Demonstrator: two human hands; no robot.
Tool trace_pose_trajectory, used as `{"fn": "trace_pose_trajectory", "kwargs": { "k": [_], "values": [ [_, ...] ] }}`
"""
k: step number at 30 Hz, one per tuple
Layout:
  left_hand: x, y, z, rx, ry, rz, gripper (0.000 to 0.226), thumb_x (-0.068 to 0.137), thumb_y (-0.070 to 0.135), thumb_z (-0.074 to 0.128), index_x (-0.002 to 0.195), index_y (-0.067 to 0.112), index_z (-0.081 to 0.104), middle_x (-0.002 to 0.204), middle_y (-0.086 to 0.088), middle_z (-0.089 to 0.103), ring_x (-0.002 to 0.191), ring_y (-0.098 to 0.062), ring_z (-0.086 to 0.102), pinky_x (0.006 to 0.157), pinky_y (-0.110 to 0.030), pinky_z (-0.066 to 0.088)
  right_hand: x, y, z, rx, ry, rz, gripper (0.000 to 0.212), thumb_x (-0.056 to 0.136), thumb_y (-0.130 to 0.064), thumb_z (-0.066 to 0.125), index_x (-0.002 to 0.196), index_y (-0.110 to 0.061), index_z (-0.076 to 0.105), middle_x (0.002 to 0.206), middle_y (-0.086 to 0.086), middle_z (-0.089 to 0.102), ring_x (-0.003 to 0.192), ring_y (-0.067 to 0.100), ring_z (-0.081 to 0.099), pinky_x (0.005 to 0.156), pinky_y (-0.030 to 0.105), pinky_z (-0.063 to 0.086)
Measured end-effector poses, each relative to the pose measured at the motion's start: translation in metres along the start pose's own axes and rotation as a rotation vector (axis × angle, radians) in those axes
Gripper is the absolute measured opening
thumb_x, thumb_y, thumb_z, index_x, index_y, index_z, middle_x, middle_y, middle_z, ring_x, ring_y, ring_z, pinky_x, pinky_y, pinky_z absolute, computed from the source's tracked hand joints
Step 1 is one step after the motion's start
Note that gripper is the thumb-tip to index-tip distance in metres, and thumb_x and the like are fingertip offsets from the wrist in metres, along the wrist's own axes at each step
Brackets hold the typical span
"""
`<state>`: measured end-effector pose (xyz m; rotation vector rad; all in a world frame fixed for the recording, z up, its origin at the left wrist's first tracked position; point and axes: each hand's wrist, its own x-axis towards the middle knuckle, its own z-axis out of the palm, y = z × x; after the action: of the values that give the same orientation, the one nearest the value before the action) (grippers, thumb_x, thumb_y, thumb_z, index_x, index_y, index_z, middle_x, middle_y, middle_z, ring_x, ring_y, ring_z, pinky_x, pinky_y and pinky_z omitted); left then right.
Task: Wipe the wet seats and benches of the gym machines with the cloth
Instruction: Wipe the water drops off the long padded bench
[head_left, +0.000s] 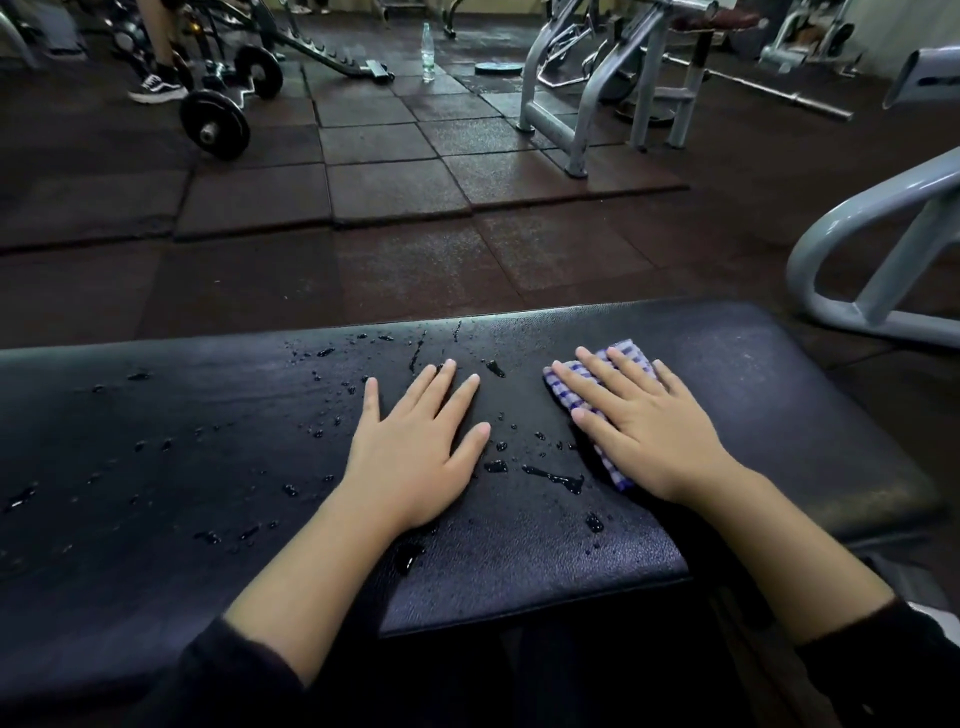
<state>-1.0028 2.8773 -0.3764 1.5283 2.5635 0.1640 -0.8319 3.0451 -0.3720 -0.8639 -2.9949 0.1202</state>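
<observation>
Head view: R hand (641, 423) flat, fingers straight, pressing checked cloth (602, 410) onto black padded desk (779, 395). L hand (415, 441) just left of it, splayed flat on pad. Water droplets (553, 477) between and left of hands.

No legible text, label, brand, number or sign anywhere in this view.

Most of the blue-and-white checked cloth (631, 358) lies hidden under the flat right hand (647, 426). The black padded vinyl bench (208, 441) runs off the left edge. A person in a black-and-white sneaker (156, 87) is cut off above the shin. The clear plastic bottle's (427, 52) label is too small to read.
</observation>
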Motion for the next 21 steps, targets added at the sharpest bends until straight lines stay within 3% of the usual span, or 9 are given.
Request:
{"fn": "trace_pose_trajectory", "kwargs": {
  "k": [4,8,11,14,17,21],
  "values": [
    [-0.002,-0.005,0.008,-0.019,0.076,0.013,0.073,0.082,0.066,-0.009,0.151,0.043,-0.001,0.160,0.017,-0.009,0.145,-0.001,-0.013,0.117,-0.051,-0.010,-0.010,0.002,0.000,-0.031,-0.023,0.040,0.052,0.074,-0.064,-0.013,0.126,-0.066,-0.021,0.155,-0.022,-0.010,0.145,0.006,-0.010,0.119,0.036,-0.001],
    [-0.003,-0.004,0.006,-0.041,0.080,0.012,0.057,0.098,0.056,0.008,0.153,0.040,0.001,0.160,0.016,-0.009,0.146,-0.003,-0.013,0.117,-0.050,-0.012,-0.001,-0.005,0.000,0.008,-0.037,0.067,0.055,0.076,-0.064,-0.011,0.131,-0.064,-0.016,0.157,-0.019,-0.006,0.146,0.007,-0.008,0.119,0.036,0.001],
    [-0.002,-0.004,0.006,-0.047,0.081,0.007,0.055,0.101,0.047,0.010,0.154,0.033,0.000,0.160,0.016,-0.008,0.145,-0.002,-0.013,0.118,-0.047,-0.011,0.009,-0.024,-0.001,-0.004,-0.060,0.066,0.055,0.086,-0.061,-0.004,0.140,-0.056,-0.010,0.158,-0.015,-0.007,0.146,0.011,-0.007,0.119,0.039,0.001],
    [0.000,-0.006,0.007,-0.048,0.081,0.002,0.055,0.102,0.041,0.008,0.155,0.027,0.000,0.160,0.016,-0.008,0.145,-0.001,-0.012,0.119,-0.044,-0.009,-0.001,-0.064,0.008,-0.036,-0.008,-0.085,0.058,0.086,-0.057,-0.002,0.144,-0.051,0.001,0.159,-0.011,0.003,0.147,0.016,0.003,0.118,0.041,0.006],
    [-0.002,-0.007,0.007,-0.068,0.071,0.018,0.053,0.103,0.036,0.007,0.154,0.027,0.000,0.160,0.016,-0.008,0.145,-0.001,-0.012,0.119,-0.042,-0.009,-0.032,-0.080,0.015,0.010,0.041,-0.218,0.052,0.095,-0.051,0.014,0.146,-0.044,0.021,0.156,-0.009,0.022,0.145,0.017,0.019,0.114,0.040,0.013],
    [-0.002,-0.008,0.008,-0.096,0.085,0.022,0.053,0.103,0.037,0.008,0.155,0.026,0.003,0.160,0.016,-0.005,0.146,-0.001,-0.009,0.119,-0.041,-0.009,-0.061,-0.042,0.008,-0.054,0.037,-0.323,0.048,0.099,-0.051,0.011,0.146,-0.047,0.020,0.155,-0.013,0.023,0.144,0.013,0.020,0.113,0.038,0.018]
  ]
}}
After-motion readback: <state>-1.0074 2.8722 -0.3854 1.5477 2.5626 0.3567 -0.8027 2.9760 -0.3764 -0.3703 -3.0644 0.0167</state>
